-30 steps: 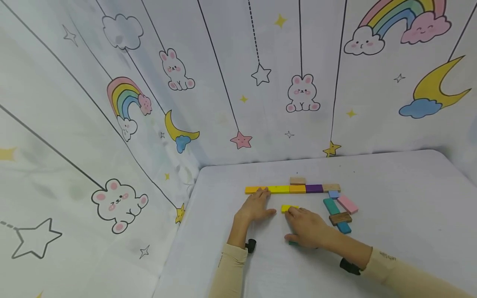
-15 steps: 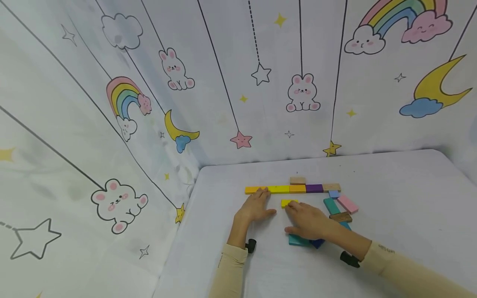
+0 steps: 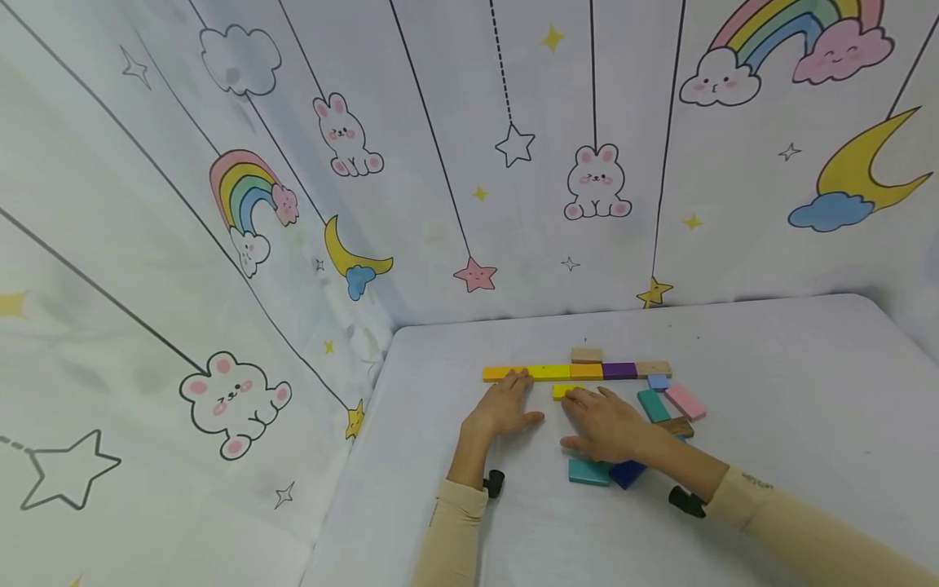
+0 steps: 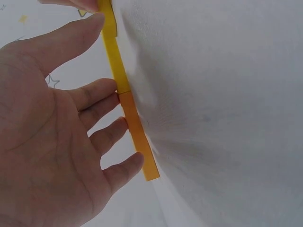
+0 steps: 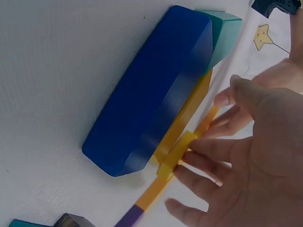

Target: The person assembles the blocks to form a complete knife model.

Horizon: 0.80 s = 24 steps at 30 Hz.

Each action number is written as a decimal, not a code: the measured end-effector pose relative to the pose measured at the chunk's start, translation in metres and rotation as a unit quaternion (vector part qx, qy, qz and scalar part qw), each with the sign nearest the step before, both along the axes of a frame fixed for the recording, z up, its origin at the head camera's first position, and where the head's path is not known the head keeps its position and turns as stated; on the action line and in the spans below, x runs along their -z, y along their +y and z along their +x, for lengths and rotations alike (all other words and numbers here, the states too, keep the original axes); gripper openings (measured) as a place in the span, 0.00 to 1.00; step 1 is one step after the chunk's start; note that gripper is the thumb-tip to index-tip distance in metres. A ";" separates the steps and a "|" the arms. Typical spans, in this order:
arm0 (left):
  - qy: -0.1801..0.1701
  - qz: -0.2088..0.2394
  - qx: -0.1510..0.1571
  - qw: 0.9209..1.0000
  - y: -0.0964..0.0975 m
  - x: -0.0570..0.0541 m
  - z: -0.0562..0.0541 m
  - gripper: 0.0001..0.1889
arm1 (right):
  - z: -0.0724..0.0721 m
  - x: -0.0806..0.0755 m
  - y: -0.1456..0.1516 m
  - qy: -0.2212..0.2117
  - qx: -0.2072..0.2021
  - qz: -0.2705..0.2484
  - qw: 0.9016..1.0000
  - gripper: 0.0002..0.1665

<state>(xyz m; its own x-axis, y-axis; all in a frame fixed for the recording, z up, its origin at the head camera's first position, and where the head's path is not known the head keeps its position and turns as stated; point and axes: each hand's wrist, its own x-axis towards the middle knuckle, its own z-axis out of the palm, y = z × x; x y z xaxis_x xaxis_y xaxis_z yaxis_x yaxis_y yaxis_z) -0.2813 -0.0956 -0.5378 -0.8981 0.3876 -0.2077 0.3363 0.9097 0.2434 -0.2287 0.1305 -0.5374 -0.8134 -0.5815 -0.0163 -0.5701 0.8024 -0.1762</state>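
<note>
A straight row of flat wooden blocks runs across the white table: an orange block, a yellow block, another orange one, a purple block and a natural wood block. My left hand touches the near side of the row's left part with its fingertips; the left wrist view shows these fingers against the orange block. Just in front of the row lies a loose yellow block. My right hand has its extended fingertips against that block, thumb held apart, as the right wrist view also shows.
Below my right hand lie a teal block and a dark blue block. To the right are a green block, a pink block and a brown block. A wood block sits behind the row.
My right hand has slid the loose yellow block away from me, closer to the row. The teal and dark blue blocks beneath that hand have come into sight. My left hand stays put.
</note>
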 end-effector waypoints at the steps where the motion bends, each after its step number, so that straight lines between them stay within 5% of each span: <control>1: -0.001 -0.002 -0.001 1.000 0.000 0.001 -0.001 0.42 | 0.000 0.000 0.000 0.001 0.001 0.001 1.000 0.44; 10: 0.004 -0.001 0.004 1.000 -0.002 0.009 -0.005 0.42 | -0.005 0.006 0.003 0.006 -0.003 -0.009 1.000 0.44; 24: 0.008 -0.003 0.008 1.000 0.000 -0.001 0.001 0.41 | -0.009 0.009 0.004 0.002 -0.004 -0.021 1.000 0.45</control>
<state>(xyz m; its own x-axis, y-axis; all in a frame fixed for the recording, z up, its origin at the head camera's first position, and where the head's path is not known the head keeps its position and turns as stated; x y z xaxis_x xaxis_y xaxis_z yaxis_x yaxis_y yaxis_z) -0.2806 -0.0960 -0.5368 -0.8951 0.4005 -0.1957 0.3543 0.9056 0.2331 -0.2373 0.1346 -0.5463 -0.8092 -0.5875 0.0112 -0.5765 0.7901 -0.2081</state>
